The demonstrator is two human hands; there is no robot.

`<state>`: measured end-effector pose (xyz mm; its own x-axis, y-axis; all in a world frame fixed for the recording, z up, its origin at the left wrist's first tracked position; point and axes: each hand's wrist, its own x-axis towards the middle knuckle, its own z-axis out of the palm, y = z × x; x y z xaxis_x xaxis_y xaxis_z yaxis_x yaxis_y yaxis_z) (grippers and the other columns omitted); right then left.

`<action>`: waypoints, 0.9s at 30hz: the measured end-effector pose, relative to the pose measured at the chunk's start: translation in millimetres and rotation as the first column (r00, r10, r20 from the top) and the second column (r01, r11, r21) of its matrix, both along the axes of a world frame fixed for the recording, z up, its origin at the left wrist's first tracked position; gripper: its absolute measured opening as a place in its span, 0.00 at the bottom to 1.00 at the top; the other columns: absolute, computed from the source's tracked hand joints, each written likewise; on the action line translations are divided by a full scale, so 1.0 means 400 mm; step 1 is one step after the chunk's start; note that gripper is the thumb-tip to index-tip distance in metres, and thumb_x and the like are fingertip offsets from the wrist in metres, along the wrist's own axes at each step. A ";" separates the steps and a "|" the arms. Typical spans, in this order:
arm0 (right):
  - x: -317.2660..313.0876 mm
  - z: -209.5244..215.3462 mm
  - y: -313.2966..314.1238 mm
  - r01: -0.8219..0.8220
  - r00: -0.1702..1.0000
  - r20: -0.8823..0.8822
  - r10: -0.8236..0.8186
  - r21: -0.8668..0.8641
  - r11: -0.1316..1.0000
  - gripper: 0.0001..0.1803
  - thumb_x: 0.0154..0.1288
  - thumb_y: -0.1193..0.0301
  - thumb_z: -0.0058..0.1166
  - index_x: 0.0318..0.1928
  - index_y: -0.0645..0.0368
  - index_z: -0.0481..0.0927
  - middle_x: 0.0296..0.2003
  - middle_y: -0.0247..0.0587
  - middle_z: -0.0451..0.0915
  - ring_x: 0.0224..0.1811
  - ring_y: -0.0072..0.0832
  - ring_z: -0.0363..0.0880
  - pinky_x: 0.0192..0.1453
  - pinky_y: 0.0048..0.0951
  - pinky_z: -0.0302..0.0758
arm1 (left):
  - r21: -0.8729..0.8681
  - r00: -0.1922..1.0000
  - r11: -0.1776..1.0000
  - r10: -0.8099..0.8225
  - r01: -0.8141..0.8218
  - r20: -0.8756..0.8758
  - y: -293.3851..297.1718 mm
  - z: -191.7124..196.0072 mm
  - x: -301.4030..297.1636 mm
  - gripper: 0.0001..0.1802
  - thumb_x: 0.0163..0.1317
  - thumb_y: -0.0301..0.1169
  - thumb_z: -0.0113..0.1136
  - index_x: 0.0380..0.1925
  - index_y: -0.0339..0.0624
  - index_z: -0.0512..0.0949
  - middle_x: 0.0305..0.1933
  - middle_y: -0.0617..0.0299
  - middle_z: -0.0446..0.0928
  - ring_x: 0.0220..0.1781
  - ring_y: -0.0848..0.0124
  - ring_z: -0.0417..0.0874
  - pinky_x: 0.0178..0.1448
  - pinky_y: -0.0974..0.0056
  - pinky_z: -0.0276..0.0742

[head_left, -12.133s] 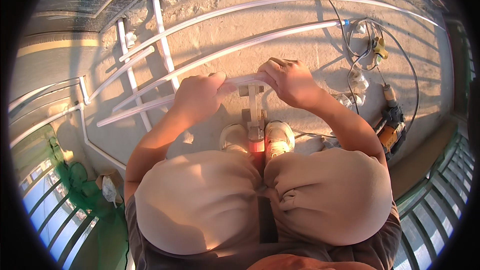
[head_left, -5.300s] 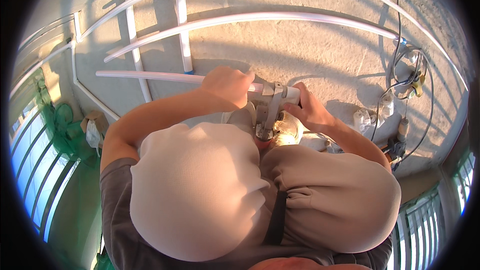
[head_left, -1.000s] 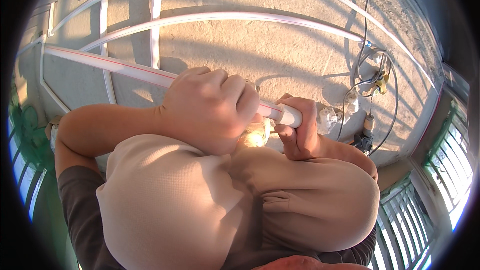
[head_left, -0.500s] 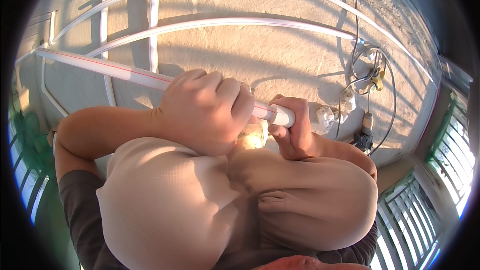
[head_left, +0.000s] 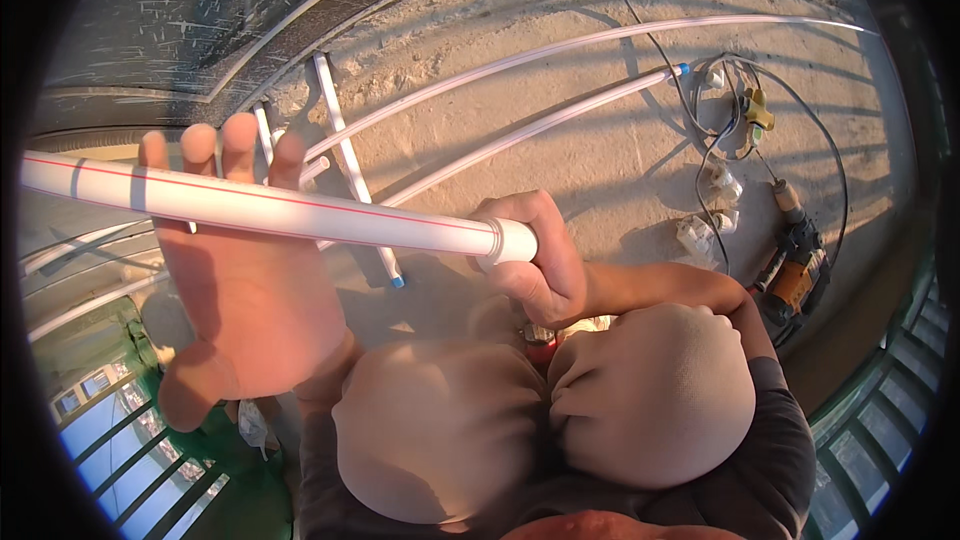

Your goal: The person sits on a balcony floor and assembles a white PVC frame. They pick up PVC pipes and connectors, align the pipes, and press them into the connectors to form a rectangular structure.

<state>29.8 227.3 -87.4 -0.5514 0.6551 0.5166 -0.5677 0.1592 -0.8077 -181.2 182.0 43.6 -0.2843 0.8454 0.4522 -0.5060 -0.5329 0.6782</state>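
— Right hand [head_left: 535, 260] was clamped around the socket end of the white pipe [head_left: 280, 210], wasn't it? Fingers curled over the fitting [head_left: 510, 240], just above the knees [head_left: 540, 410].

— Yes, closed tight on it. The left hand [head_left: 245, 290] was different: palm flat and open, fingers spread apart, lying under the pipe's middle stretch and touching it without gripping.

— So where did the pipe itself sit?

— Lifted off the ground, running from the right fist out past the left palm toward the left rim of the view. It carried a thin red stripe along its length. Below it, more white pipes [head_left: 520, 130] lay on the sandy concrete floor [head_left: 600, 170], and a tangle of cables [head_left: 730, 130] with an orange-and-black power tool [head_left: 795, 275] lay well apart on the right.

— What looked risky to you?

— The open palm, mainly. I judged that a long pipe held firmly at one end only could roll or slide off a flat hand, and the free end would swing down. The green railing [head_left: 170, 480] stood near on the left with open air beyond it, so a swinging end might have knocked against it or slipped through.

— And the fitting?

— I couldn't tell whether it was fully seated; the fist hid the joint. If it was loose, a twist could have pulled it off.
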 end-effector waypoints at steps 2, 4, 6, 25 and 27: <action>0.010 -0.003 -0.011 0.019 0.997 0.068 -0.027 0.119 0.993 0.24 0.81 0.65 0.56 0.62 0.68 0.62 0.43 0.54 0.78 0.38 0.30 0.76 0.42 0.35 0.75 | -0.143 0.935 0.929 -0.321 0.342 0.151 0.015 -0.015 0.006 0.28 0.69 0.58 0.68 0.42 0.45 0.74 0.33 0.63 0.76 0.34 0.69 0.80 0.42 0.61 0.73; 0.037 0.003 -0.021 -0.020 0.988 0.151 -0.012 0.207 0.978 0.25 0.80 0.64 0.57 0.62 0.69 0.61 0.42 0.55 0.78 0.37 0.32 0.77 0.40 0.37 0.76 | -0.143 0.935 0.930 -0.314 0.337 0.165 0.014 -0.024 0.031 0.27 0.76 0.59 0.58 0.29 0.50 0.69 0.20 0.70 0.70 0.15 0.76 0.66 0.26 0.65 0.61; 0.069 0.015 -0.029 -0.063 0.973 0.224 0.052 0.039 0.997 0.27 0.76 0.60 0.64 0.57 0.69 0.68 0.42 0.58 0.79 0.37 0.51 0.81 0.43 0.44 0.78 | -0.098 0.931 0.931 -0.337 0.352 0.144 0.009 -0.030 0.056 0.27 0.76 0.59 0.58 0.29 0.51 0.69 0.17 0.69 0.69 0.12 0.75 0.63 0.23 0.65 0.59; 0.054 0.000 -0.055 -0.029 0.995 0.095 0.030 -0.007 1.000 0.25 0.80 0.59 0.58 0.60 0.63 0.62 0.42 0.50 0.77 0.34 0.35 0.76 0.41 0.37 0.76 | -0.165 0.959 0.944 -0.276 0.284 0.069 0.027 0.019 0.131 0.24 0.81 0.48 0.56 0.27 0.50 0.66 0.15 0.71 0.60 0.14 0.76 0.59 0.21 0.67 0.56; 0.052 0.014 -0.063 -0.174 0.985 -0.070 0.159 -0.399 0.900 0.23 0.85 0.55 0.49 0.61 0.60 0.62 0.40 0.42 0.75 0.33 0.24 0.71 0.40 0.28 0.71 | -0.141 0.954 0.943 -0.297 0.301 0.048 0.097 0.032 0.154 0.24 0.81 0.47 0.57 0.26 0.49 0.67 0.16 0.71 0.60 0.16 0.77 0.60 0.22 0.67 0.57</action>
<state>50.5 202.0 -81.7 -0.6573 0.7112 0.2492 -0.5863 -0.2748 -0.7620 -119.5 220.8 56.6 -0.0180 0.9490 0.3147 -0.6451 -0.2515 0.7215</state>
